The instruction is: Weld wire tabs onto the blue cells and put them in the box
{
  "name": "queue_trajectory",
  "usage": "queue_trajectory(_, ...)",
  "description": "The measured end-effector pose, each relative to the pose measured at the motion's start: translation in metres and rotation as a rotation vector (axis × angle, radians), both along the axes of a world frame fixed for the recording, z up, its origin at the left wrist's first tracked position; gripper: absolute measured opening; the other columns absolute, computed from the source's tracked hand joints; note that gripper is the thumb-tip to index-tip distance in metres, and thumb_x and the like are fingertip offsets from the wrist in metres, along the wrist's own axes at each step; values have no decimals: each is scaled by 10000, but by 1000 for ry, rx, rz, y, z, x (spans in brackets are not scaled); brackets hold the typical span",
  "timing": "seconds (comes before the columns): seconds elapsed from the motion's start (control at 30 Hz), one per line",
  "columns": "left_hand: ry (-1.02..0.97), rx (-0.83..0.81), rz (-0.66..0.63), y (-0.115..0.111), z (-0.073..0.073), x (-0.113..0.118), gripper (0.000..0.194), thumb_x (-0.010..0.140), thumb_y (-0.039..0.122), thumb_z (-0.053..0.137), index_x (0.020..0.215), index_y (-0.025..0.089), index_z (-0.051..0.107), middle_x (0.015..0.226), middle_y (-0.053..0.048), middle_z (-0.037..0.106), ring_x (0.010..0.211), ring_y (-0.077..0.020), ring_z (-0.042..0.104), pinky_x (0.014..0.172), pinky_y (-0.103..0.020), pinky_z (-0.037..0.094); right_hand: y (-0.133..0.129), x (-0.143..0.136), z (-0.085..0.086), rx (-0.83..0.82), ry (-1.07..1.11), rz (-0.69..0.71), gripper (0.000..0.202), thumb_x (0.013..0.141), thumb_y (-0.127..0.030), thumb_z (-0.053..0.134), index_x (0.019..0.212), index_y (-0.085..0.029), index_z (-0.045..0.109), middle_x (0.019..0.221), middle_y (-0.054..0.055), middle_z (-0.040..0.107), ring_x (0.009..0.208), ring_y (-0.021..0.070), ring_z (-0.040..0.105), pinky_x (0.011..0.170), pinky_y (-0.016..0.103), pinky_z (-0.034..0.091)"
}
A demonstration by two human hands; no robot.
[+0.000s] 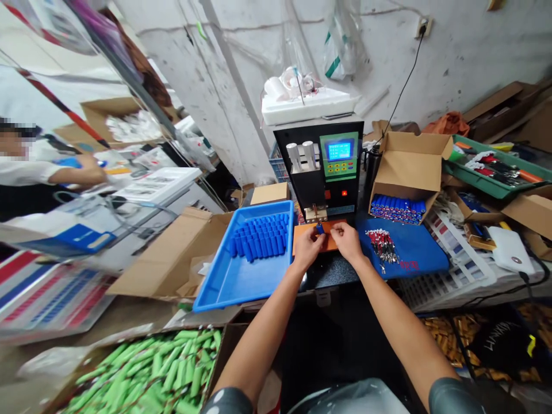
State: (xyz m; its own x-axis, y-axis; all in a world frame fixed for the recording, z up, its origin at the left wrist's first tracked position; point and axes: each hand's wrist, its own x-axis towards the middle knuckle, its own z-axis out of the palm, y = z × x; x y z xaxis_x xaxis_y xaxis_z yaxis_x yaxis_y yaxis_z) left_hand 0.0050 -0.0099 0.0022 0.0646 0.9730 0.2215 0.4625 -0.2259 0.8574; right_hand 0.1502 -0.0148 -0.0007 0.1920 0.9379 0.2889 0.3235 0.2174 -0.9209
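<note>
In the head view my left hand (pixel 307 248) is closed round a small blue battery cell (pixel 319 229) on an orange board (pixel 299 232). My right hand (pixel 347 241) is beside it with fingertips pinched together; what they hold is too small to make out. Right above the cell are the electrode tips of a black spot welder (pixel 297 184) with a lit blue display. Left of my hands stands a blue tray (pixel 241 293) with rows of blue battery cells (pixel 261 237). To the right, red and black wire leads (pixel 383 247) lie on a blue mat (pixel 425 253).
A cardboard box (pixel 409 158) of wired blue cells stands at the back right, before a green bin (pixel 495 184) of leads. Green wrapped cells (pixel 150 374) fill a box at the lower left. At far left another person's arm (pixel 81 172) reaches over a bench.
</note>
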Motion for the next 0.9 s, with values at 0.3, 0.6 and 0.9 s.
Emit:
queue_trajectory(0.3, -39, 79, -63, -15, 4, 36, 362, 860, 440, 553, 1014, 130, 657, 819, -59, 674, 708, -173, 604, 661, -280, 467, -47, 45, -11, 243, -75, -202, 201, 858, -225, 479, 961, -185, 646, 911, 73, 657, 815, 173, 634, 760, 283, 526)
queue_trajectory(0.6, 380, 577, -230, 6, 30, 157, 317, 885, 368, 560, 1107, 175, 678, 882, -91, 656, 799, -216, 591, 761, -344, 454, -65, 215, -47, 162, -139, -688, 219, 846, -263, 478, 941, -158, 644, 914, 95, 669, 832, 196, 629, 818, 336, 511)
queue_trajectory(0.9, 582, 702, -377, 59, 24, 301, 396, 946, 340, 453, 1265, 163, 607, 1094, -176, 641, 1018, -323, 554, 875, -441, 379, -67, 227, -67, 78, -240, -652, 189, 843, -231, 478, 904, -186, 651, 884, 74, 680, 770, 190, 645, 773, 311, 508)
